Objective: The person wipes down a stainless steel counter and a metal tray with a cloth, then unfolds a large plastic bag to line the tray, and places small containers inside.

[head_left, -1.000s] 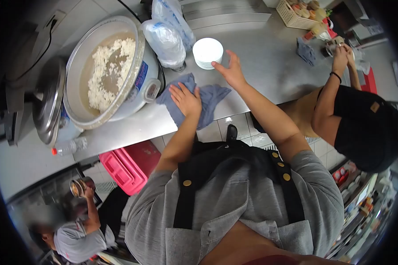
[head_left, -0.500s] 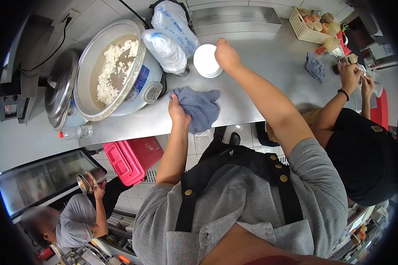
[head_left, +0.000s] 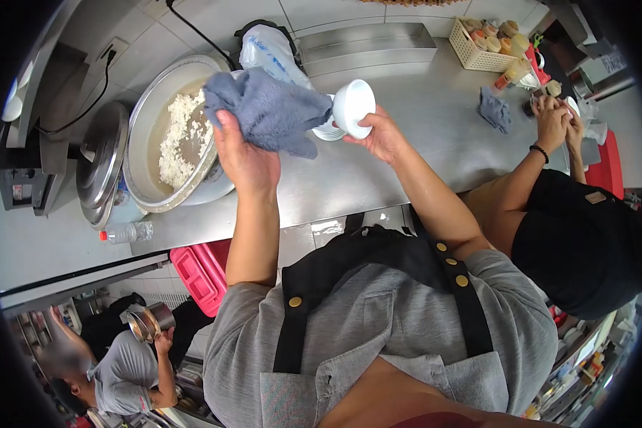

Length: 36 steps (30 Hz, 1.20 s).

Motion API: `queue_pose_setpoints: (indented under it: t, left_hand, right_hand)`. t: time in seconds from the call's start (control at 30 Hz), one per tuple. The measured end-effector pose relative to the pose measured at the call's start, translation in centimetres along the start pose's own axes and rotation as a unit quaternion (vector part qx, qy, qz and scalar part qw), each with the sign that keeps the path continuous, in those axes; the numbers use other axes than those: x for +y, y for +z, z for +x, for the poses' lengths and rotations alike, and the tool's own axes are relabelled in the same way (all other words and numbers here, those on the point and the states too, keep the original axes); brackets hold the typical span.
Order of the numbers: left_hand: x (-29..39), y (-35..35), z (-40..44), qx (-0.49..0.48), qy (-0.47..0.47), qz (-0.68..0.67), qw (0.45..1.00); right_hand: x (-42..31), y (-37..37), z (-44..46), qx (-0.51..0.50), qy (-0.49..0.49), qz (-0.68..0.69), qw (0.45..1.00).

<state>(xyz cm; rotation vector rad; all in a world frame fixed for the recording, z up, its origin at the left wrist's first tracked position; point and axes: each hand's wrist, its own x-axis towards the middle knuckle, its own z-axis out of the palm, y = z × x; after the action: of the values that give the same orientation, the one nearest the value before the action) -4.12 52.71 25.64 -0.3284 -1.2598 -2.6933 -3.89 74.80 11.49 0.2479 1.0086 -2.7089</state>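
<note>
My left hand (head_left: 248, 158) grips a blue-grey cloth (head_left: 267, 107), holding it up above the steel counter. Its loose end hangs beside a small white bowl (head_left: 355, 107). That bowl is tilted on its side in my right hand (head_left: 384, 135), fingers closed on its edge. Partly hidden behind the bowl and cloth is a stack of white bowls (head_left: 327, 133) on the counter. Left of the cloth stands a large rice pot (head_left: 137, 165) with white rice (head_left: 180, 135) inside; the cloth and my hand cover part of its right side.
A metal lid (head_left: 105, 153) and a plastic bottle (head_left: 132, 232) are at the left. Plastic bags (head_left: 271, 53) and a steel trough (head_left: 367, 51) line the wall. A basket of jars (head_left: 481, 51) and another cloth (head_left: 493, 110) lie right, near a co-worker's hands (head_left: 555, 125). Another person holds a metal pot (head_left: 153, 321).
My right hand has lifted a bowl off the stack and tilted it. My left hand has raised the cloth from the counter edge, up and leftward, in front of the rice pot.
</note>
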Motion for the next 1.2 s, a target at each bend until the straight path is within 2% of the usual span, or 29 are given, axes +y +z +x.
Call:
queue_pose_setpoints:
  t: [0.03, 0.1, 0.17, 0.2, 0.23, 0.3, 0.33, 0.37, 0.4, 0.43, 0.5, 0.53, 0.57, 0.63, 0.67, 0.73, 0.8, 0.83, 0.87, 0.93, 0.97, 1.03, 1.07, 1.1, 1.13, 1.17, 1.2]
  left_hand:
    - [0.2, 0.6, 0.1, -0.017, 0.032, -0.004, 0.999]
    - [-0.1, 1.4, -0.2, -0.044, 0.039, 0.024, 0.998]
    - [-0.3, 1.9, -0.5, -0.092, 0.065, 0.079, 0.991]
    - [-0.5, 1.6, -0.6, -0.15, 0.078, 0.104, 0.98]
    - [-1.0, 1.2, -0.9, -0.152, 0.08, 0.103, 0.98]
    - [-1.7, 0.5, -1.6, -0.291, 0.135, 0.259, 0.911]
    - [-0.5, 1.2, -1.2, -0.382, 0.149, 0.383, 0.828]
    - [0.8, 2.0, -0.5, -0.461, 0.158, 0.496, 0.719]
    - [0.6, 2.6, -0.5, -0.514, 0.082, 0.509, 0.685]
    - [0.0, 2.4, -1.0, -0.507, 0.083, 0.512, 0.688]
    - [-1.6, 1.5, -2.2, -0.463, 0.159, 0.651, 0.579]
    - [-2.0, 1.3, -2.2, -0.443, 0.173, 0.659, 0.583]
    - [-2.3, 1.1, -2.1, -0.435, 0.171, 0.663, 0.585]
    - [-2.4, 0.9, -1.8, -0.405, 0.165, 0.677, 0.592]
    - [-2.6, 0.2, -1.9, -0.401, 0.157, 0.679, 0.595]
    - [-3.4, -1.1, -1.9, -0.388, 0.106, 0.63, 0.664]
    - [-4.0, -2.8, -2.2, -0.379, 0.103, 0.608, 0.69]
    - [-4.1, -3.5, -2.3, -0.378, 0.103, 0.583, 0.712]
    - [-3.9, -4.2, -2.8, -0.377, 0.102, 0.583, 0.712]
    - [-1.9, -4.4, -4.6, -0.466, -0.149, 0.41, 0.77]
    - [-1.5, -4.8, -5.6, -0.464, -0.148, 0.411, 0.771]
    - [-1.1, -6.5, -7.7, -0.437, -0.307, 0.238, 0.812]
    - [-1.4, -8.0, -8.7, -0.435, -0.306, 0.238, 0.813]
    - [-2.1, -9.9, -9.9, -0.337, -0.351, 0.222, 0.845]
    - [-1.9, -10.7, -10.3, -0.236, -0.392, 0.202, 0.866]
    - [-1.7, -11.5, -10.6, -0.235, -0.392, 0.201, 0.867]
    - [-1.3, -12.0, -10.8, -0.127, -0.424, 0.156, 0.883]
  right_hand:
    - [0.0, 0.5, -0.7, 0.004, -0.004, 0.003, 1.0]
    - [-0.1, 1.5, -2.0, 0.042, -0.028, -0.001, 0.999]
    - [-1.1, 3.0, -3.5, 0.041, -0.033, -0.014, 0.999]
    - [-1.5, 3.6, -4.0, 0.037, -0.036, -0.028, 0.998]
    - [-1.7, 3.8, -4.3, 0.036, -0.038, -0.029, 0.998]
    - [-2.1, 4.0, -4.8, -0.027, 0.02, 0.006, 0.999]
    - [-2.2, 4.5, -4.9, -0.066, 0.02, 0.03, 0.997]
    - [-2.3, 5.0, -5.0, -0.105, 0.021, 0.052, 0.993]
    - [-2.4, 5.8, -5.3, -0.095, 0.018, 0.058, 0.994]
    - [-1.9, 6.0, -4.6, -0.1, 0.023, 0.054, 0.993]
    - [-0.1, 6.7, -3.0, -0.087, -0.009, 0.03, 0.996]
    - [0.6, 7.2, -2.5, -0.094, -0.03, 0.086, 0.991]
    - [1.1, 7.5, -2.0, -0.098, -0.023, 0.083, 0.991]
    - [1.8, 7.9, -1.0, -0.119, -0.086, 0.081, 0.986]
    - [2.0, 7.8, -0.8, -0.118, -0.078, 0.082, 0.987]
    - [1.0, 7.9, -0.3, -0.142, -0.155, -0.102, 0.972]
    - [1.4, 7.7, 0.7, -0.165, -0.153, -0.144, 0.964]
    - [1.8, 7.2, 1.4, -0.157, -0.141, -0.143, 0.967]
    - [2.0, 6.6, 2.2, -0.123, -0.108, -0.114, 0.98]
    - [1.7, 6.0, 2.9, -0.066, -0.053, -0.068, 0.994]
    - [1.0, 5.6, 2.9, -0.052, -0.033, -0.061, 0.996]
    - [-0.4, 5.7, 2.5, -0.025, 0.001, -0.083, 0.996]
    - [-0.7, 5.8, 2.4, -0.012, 0.015, -0.113, 0.993]
    - [-0.7, 5.6, 2.8, -0.012, 0.018, -0.114, 0.993]
    - [-0.7, 5.3, 3.5, 0.023, -0.006, -0.175, 0.984]
    - [-0.6, 4.8, 4.4, 0.059, -0.031, -0.236, 0.969]
    - [-0.4, 3.5, 5.9, 0.059, -0.03, -0.237, 0.969]
